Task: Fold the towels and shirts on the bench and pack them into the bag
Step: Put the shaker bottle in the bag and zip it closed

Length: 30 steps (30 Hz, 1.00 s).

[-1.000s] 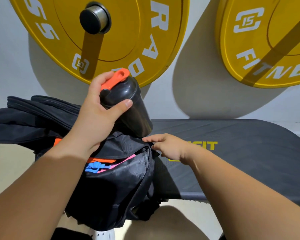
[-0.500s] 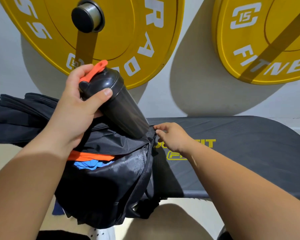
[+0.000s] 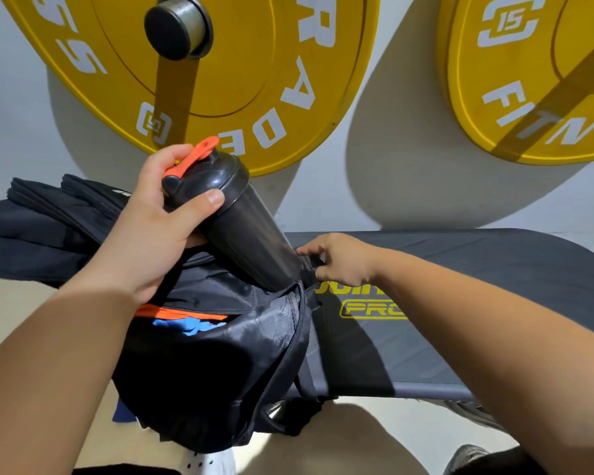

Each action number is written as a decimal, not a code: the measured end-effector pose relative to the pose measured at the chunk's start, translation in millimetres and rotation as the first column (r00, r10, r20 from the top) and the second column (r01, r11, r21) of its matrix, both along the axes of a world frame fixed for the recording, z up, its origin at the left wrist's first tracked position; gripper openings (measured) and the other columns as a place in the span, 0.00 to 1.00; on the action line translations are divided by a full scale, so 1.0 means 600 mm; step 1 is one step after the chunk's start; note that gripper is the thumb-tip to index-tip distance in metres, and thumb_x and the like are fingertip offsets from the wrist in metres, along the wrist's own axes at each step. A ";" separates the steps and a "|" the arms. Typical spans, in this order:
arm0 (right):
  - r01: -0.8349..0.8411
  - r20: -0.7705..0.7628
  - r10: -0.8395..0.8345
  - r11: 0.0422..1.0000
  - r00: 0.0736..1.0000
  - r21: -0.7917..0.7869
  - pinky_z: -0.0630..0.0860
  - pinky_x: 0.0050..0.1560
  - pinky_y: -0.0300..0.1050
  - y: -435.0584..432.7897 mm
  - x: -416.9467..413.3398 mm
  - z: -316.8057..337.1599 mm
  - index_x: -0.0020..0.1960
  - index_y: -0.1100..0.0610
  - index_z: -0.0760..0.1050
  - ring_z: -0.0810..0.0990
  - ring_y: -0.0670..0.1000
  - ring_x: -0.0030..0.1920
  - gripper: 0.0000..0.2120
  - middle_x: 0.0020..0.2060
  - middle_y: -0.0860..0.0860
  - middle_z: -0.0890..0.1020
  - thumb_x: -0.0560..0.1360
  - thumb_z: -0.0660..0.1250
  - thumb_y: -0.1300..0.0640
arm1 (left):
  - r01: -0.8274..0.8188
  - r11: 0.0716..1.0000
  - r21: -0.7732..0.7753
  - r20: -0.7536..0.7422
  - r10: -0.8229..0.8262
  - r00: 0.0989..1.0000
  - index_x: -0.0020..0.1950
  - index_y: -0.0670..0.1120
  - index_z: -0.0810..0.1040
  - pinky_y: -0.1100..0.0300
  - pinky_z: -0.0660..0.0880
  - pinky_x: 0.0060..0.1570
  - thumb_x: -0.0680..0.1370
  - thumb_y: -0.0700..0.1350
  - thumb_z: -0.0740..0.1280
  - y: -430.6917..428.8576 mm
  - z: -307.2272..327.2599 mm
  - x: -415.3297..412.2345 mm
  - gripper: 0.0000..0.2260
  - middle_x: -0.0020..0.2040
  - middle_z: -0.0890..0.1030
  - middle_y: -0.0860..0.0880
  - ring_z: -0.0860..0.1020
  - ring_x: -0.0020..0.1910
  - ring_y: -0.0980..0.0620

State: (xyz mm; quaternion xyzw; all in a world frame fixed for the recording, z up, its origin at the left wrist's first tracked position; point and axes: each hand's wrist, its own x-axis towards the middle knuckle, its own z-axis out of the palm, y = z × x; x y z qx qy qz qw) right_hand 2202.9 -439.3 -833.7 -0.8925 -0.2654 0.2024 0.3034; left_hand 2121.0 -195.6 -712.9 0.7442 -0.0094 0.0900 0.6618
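A black bag (image 3: 220,371) hangs over the near edge of the black bench (image 3: 477,303). Orange and blue cloth (image 3: 186,320) shows through its open top. My left hand (image 3: 158,228) grips the lid end of a black shaker bottle (image 3: 234,221) with an orange flip cap, tilted so its base points into the bag's right side. My right hand (image 3: 336,258) pinches the black mesh edge of the bag's side pocket right beside the bottle's base. Dark folded clothing (image 3: 42,228) lies on the bench at the left behind the bag.
Two yellow weight plates (image 3: 254,80) (image 3: 528,80) hang on the grey wall just behind the bench. A white shoe (image 3: 206,462) and a dark shoe (image 3: 470,457) show on the floor below. The bench's right half carries yellow lettering.
The bottle has lifted and tilted further, its base now at the bag's right side. My right hand has moved up to the pocket edge and pinched it.
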 end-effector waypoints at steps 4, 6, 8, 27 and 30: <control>0.121 0.031 -0.122 0.992 0.992 0.045 0.76 0.40 0.40 0.001 0.008 -0.003 0.67 0.49 0.77 0.75 0.47 0.33 0.28 0.35 0.49 0.82 0.67 0.70 0.62 | 0.000 1.000 -0.020 0.000 0.000 1.000 0.65 0.62 0.71 0.52 0.81 0.51 0.78 0.39 0.69 -0.012 -0.005 0.010 0.22 0.63 0.76 0.53 0.81 0.56 0.56; 0.158 -0.056 -0.152 0.979 0.987 0.131 0.73 0.34 0.35 0.001 0.008 -0.001 0.67 0.53 0.77 0.77 0.46 0.30 0.28 0.33 0.49 0.80 0.68 0.69 0.67 | -0.007 0.999 -0.045 0.004 0.007 1.000 0.65 0.62 0.71 0.52 0.81 0.50 0.78 0.39 0.69 -0.022 -0.007 0.016 0.22 0.64 0.75 0.52 0.81 0.57 0.56; 0.215 -0.208 -0.167 0.947 0.964 0.239 0.79 0.35 0.40 -0.005 0.004 0.004 0.65 0.54 0.78 0.80 0.47 0.30 0.27 0.37 0.55 0.80 0.70 0.65 0.72 | -0.014 0.997 -0.082 0.006 0.014 1.000 0.65 0.62 0.71 0.51 0.81 0.50 0.78 0.39 0.69 -0.033 -0.010 0.022 0.22 0.65 0.74 0.51 0.80 0.58 0.54; 0.602 -0.707 -0.188 0.694 0.682 0.396 0.84 0.42 0.51 -0.053 -0.004 0.012 0.69 0.52 0.73 0.80 0.56 0.37 0.31 0.33 0.54 0.75 0.74 0.61 0.79 | -0.251 0.914 -0.318 -0.004 0.264 0.965 0.69 0.59 0.66 0.52 0.81 0.52 0.81 0.40 0.66 -0.085 -0.084 -0.017 0.22 0.69 0.72 0.51 0.78 0.63 0.56; 0.680 -0.737 -0.253 0.641 0.627 0.358 0.84 0.41 0.52 -0.054 -0.012 0.010 0.67 0.52 0.72 0.80 0.57 0.34 0.30 0.35 0.57 0.75 0.74 0.60 0.79 | -0.274 0.907 -0.321 -0.064 0.268 0.961 0.66 0.61 0.67 0.44 0.80 0.55 0.80 0.43 0.69 -0.080 -0.089 -0.014 0.20 0.69 0.73 0.50 0.79 0.63 0.55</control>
